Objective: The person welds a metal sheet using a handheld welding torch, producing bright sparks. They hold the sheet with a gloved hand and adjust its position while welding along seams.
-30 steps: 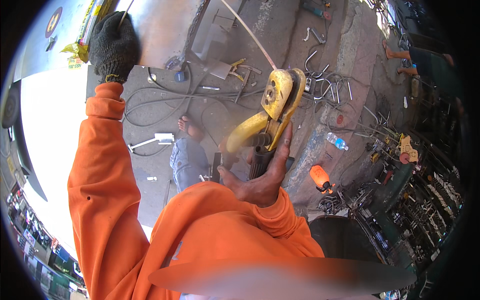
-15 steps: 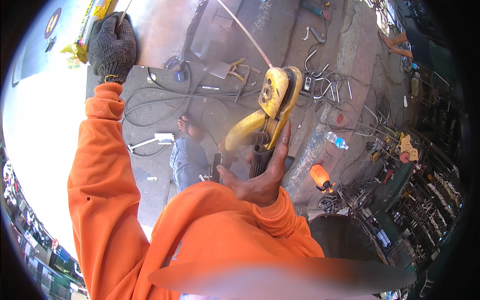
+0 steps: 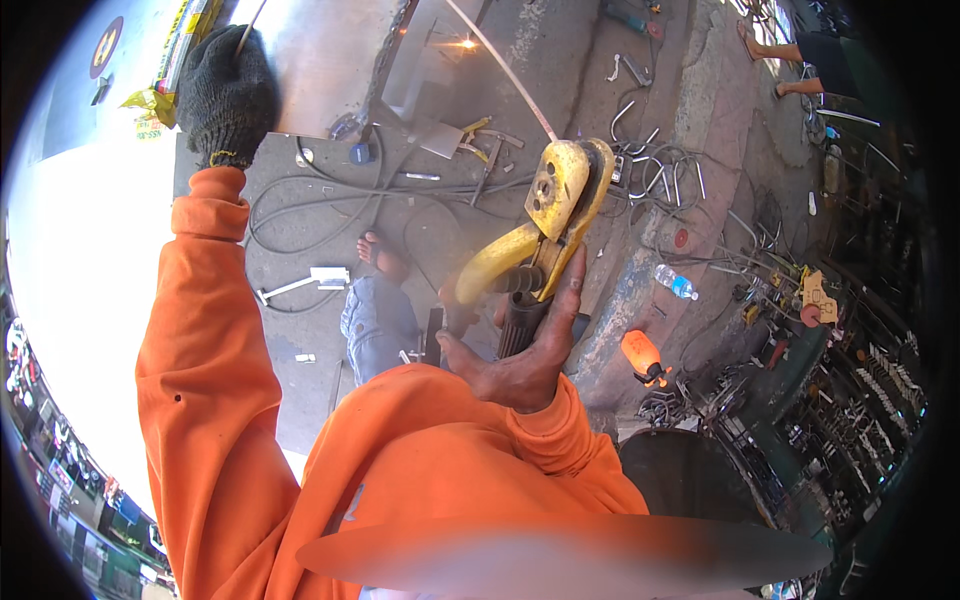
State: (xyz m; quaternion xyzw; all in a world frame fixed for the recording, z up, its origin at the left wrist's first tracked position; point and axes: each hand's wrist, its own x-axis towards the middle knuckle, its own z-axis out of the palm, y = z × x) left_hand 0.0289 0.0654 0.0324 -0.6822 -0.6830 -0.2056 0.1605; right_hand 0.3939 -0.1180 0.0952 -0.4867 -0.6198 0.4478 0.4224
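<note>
My right hand (image 3: 535,365), bare, is wrapped round the ribbed dark handle of a yellow welding electrode holder (image 3: 558,190). Clamped in its jaws is a thin welding electrode (image 3: 503,68), which slants up and left out of the picture. A dark knit glove covers my left hand (image 3: 228,100), closed around another thin rod (image 3: 249,30) that passes out at the top. This hand is at the edge of a shiny metal sheet (image 3: 325,80). Next to it lies a yellow packet (image 3: 178,60).
Cables (image 3: 320,180) loop over the floor, near a small plate (image 3: 435,138). My bare foot (image 3: 380,255) is below them. To the right are bent metal rods (image 3: 655,180), a water bottle (image 3: 676,282) and an orange bottle (image 3: 642,355). Another person's legs (image 3: 780,65) show at upper right.
The electrode holder has shifted slightly right and down with its electrode. My gloved hand has turned a little. A bright orange spark now shows near the top. The other person's legs have moved.
</note>
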